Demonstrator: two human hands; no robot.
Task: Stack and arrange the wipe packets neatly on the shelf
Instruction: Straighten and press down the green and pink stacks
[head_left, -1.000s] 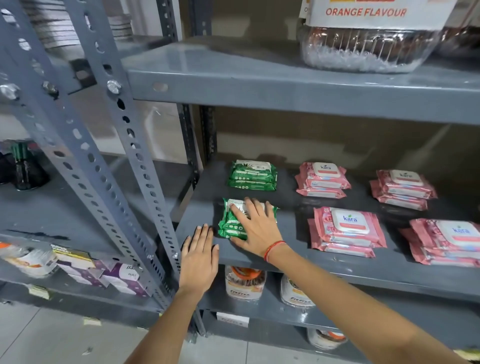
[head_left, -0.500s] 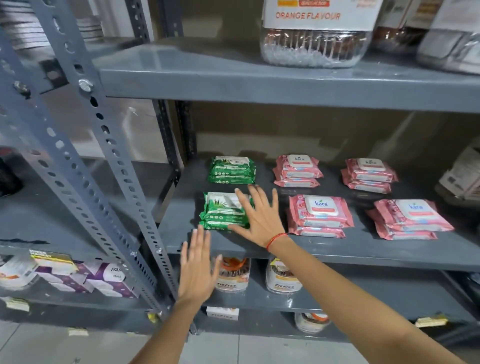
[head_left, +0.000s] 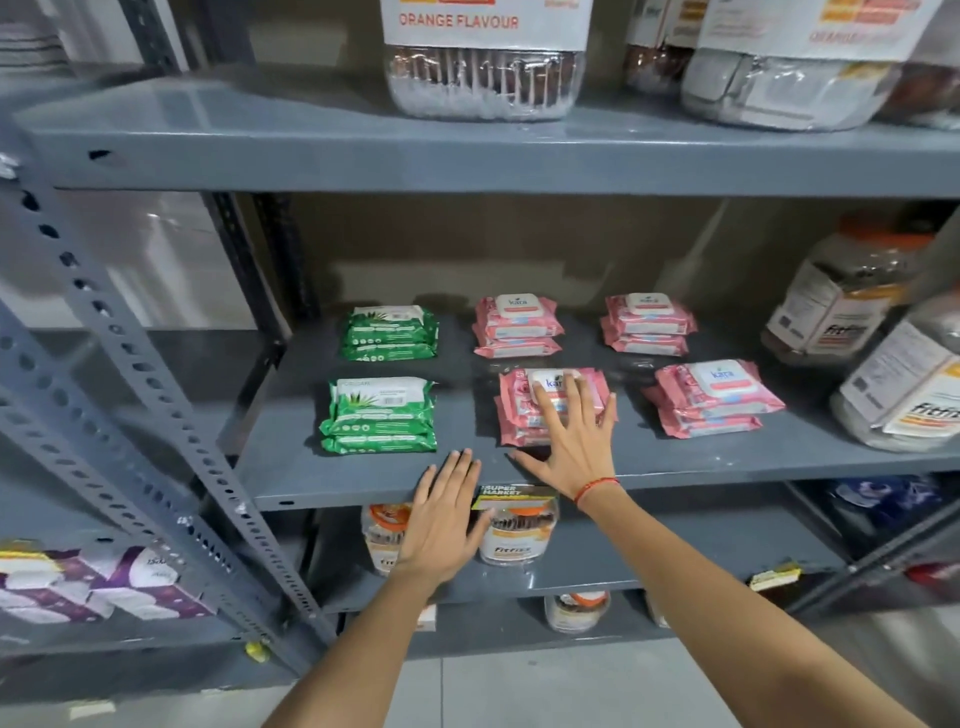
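Grey steel shelf (head_left: 675, 462) carries six wipe stacks in two rows, bare lanes between them. Right hand (head_left: 574, 441), fingers spread flat, now presses the front middle pink stack (head_left: 519, 410); a second ago it covered the front green stack (head_left: 379, 415). Left hand (head_left: 441, 525), open and holding nothing, hovers at the shelf's front lip, shifted rightward. Jars (head_left: 852, 306) crowd the right end.

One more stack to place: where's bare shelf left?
Bare: far left of the shelf, beside the green stacks; front lip where the left hand is. Gaps between pink stacks are narrow; jars crowd the right.
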